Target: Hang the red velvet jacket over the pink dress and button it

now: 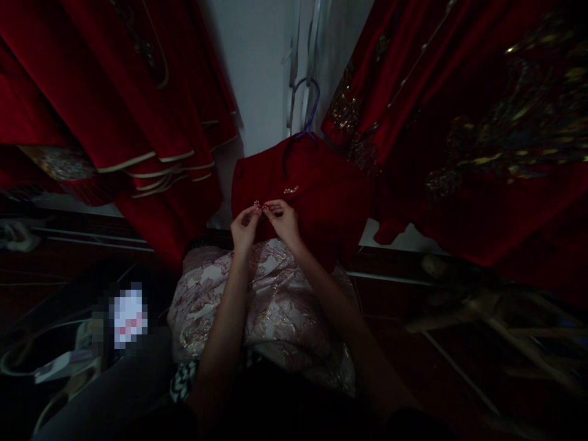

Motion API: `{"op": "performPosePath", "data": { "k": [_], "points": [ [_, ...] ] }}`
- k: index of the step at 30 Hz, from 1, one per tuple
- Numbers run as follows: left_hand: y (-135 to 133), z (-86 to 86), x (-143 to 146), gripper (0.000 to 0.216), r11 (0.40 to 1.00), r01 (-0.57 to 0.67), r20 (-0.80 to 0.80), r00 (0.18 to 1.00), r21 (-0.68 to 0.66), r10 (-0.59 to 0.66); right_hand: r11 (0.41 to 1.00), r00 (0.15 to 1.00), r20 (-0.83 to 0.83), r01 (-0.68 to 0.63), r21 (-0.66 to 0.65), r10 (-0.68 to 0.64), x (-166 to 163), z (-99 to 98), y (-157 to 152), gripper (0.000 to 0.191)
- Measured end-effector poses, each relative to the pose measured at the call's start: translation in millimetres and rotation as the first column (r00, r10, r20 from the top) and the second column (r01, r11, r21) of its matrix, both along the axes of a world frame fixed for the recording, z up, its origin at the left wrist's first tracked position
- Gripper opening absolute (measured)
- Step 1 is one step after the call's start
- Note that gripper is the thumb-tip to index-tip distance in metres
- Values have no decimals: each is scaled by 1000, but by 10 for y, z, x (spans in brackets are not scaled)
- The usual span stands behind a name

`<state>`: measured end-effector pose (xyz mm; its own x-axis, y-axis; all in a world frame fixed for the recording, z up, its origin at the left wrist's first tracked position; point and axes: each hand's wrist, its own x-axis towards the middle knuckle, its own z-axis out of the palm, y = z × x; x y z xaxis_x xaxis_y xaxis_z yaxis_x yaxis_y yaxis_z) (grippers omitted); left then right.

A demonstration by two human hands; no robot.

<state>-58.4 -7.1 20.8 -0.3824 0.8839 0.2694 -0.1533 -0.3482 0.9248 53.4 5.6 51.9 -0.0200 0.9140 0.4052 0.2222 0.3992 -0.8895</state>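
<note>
My left hand is closed in a pinch at a small, pale, beaded ornament. Its tiny beads show just above the fingertips. Close against it, my right hand also pinches, thumb and forefinger meeting at the ornament's right side. Behind both hands hangs a red garment on a purple hanger. Another row of pale beads sits on the garment, up and to the right of my fingers. Whether the pinched ornament is fixed to the garment I cannot tell.
Patterned pink and gold fabric lies under my forearms. Red garments with pale trim hang at left, and gold-decorated red garments at right. A dim wooden frame stands low at right. White items lie at lower left.
</note>
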Motion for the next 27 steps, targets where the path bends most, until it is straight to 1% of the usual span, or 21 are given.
{"op": "performPosePath", "data": {
  "k": [3, 7, 11, 16, 18, 21, 22, 24, 25, 27],
  "points": [
    [-37, 21, 17, 38, 1000, -26, -17, 1000, 9, 26, 998, 999, 38, 21, 52, -23, -19, 24, -54, 10],
    [-59, 20, 22, 35, 997, -71, -60, 995, 43, 73, 994, 998, 52, 12, 113, -18, -15, -15, -88, 12],
    [-57, 2, -1, 33, 996, -90, -105, 990, 28, 93, 992, 997, 67, 18, 128, -27, -12, -52, -101, 14],
    [-74, 21, -8, 30, 996, -85, -119, 989, 31, 88, 994, 992, 120, 28, 104, -40, -9, -12, -106, 17],
    [-65, 26, -11, 29, 999, -40, -90, 995, 30, 43, 995, 992, 126, -7, 99, -5, 37, 12, -96, 19],
    [-14, -19, -30, 32, 998, 55, -48, 997, 1, -55, 988, 984, 121, -139, 62, 130, 192, 14, -110, 24],
    [9, -51, -37, 31, 997, 69, -60, 996, -15, -70, 983, 977, 123, -182, 36, 177, 259, 0, -133, 25],
    [49, -130, -42, 25, 996, 53, -152, 986, -70, -63, 975, 965, 136, -223, -15, 222, 396, -55, -213, 26],
    [61, -171, -36, 20, 994, 30, -228, 972, -103, -53, 975, 964, 149, -218, -29, 220, 458, -93, -264, 25],
    [64, -240, -11, 12, 988, -25, -394, 918, -149, -36, 983, 964, 189, -184, -26, 185, 559, -180, -369, 24]
  ]
}}
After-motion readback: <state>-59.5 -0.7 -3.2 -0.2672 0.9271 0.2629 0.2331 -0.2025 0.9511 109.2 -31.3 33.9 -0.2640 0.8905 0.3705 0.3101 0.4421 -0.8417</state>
